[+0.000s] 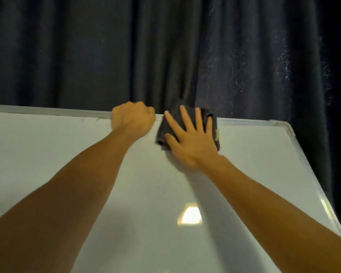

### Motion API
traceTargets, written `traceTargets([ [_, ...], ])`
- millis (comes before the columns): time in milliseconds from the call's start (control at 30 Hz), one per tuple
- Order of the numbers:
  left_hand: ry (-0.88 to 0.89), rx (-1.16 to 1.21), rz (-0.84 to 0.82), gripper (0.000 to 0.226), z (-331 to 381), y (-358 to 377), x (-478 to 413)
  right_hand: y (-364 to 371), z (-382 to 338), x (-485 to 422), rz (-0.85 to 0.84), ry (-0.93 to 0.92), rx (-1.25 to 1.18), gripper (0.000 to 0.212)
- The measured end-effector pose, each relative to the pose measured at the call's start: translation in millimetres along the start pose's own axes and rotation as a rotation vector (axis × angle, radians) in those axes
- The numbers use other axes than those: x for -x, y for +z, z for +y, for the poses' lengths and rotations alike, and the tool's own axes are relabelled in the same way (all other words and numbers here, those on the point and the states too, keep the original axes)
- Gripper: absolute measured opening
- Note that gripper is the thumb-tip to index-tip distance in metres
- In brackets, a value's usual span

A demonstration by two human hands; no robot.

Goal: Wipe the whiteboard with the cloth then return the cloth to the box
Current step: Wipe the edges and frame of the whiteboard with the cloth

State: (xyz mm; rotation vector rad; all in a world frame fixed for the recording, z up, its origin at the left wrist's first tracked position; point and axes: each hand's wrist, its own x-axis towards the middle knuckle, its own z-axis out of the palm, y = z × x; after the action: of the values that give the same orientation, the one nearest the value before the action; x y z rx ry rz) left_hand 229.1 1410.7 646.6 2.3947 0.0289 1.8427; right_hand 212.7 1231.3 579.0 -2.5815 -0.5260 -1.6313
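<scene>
Grey cloth under flat right hand, left hand gripping whiteboard edge

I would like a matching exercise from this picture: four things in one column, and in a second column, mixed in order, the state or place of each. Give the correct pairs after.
Column one
1. left hand
2. right hand
3. cloth
4. curtain

Column two
A. dark grey, pressed against the whiteboard at its top edge
B. closed in a fist over the board's top frame
C. hangs in dark folds behind the board
D. lies flat with fingers spread on the cloth

Pairs: 1-B, 2-D, 3-A, 4-C
</scene>
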Motion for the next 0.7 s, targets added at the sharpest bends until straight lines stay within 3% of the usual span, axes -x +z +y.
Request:
traceTargets([
  [33,-0.008,0.002,0.004,0.04,0,-1,-1,8,-20,9,-0.002,-0.134,0.013,0.068],
  [100,0.028,-0.002,0.003,0.041,-2,-2,1,3,-15,13,0.003,-0.196,0.07,0.071],
  [200,0.096,-0.029,-0.008,0.035,-6,-2,1,-23,68,0,0.003,0.173,0.115,0.075],
  [267,0.068,0.004,-0.009,0.038,-5,-4,2,-42,110,2,-0.034,0.49,-0.008,0.083],
  [300,0.043,0.023,-0.012,0.04,-5,-5,2,-43,110,5,-0.035,0.547,-0.025,0.086],
  [367,0.033,0.021,-0.027,0.041,-3,-6,3,-28,70,11,-0.012,0.413,0.011,0.088],
  [467,0.03,0.002,-0.029,0.042,0,-8,3,-3,-4,26,-0.032,-0.078,0.007,0.088],
  [533,0.06,-0.054,-0.032,0.042,1,-8,0,-9,6,28,-0.042,-0.176,0.04,0.086],
  [600,0.066,-0.111,-0.059,0.043,-3,-9,0,-19,56,25,-0.017,-0.025,0.07,0.083],
  [700,0.038,-0.148,-0.103,0.042,3,-9,-3,-40,135,35,-0.064,0.429,0.021,0.081],
])
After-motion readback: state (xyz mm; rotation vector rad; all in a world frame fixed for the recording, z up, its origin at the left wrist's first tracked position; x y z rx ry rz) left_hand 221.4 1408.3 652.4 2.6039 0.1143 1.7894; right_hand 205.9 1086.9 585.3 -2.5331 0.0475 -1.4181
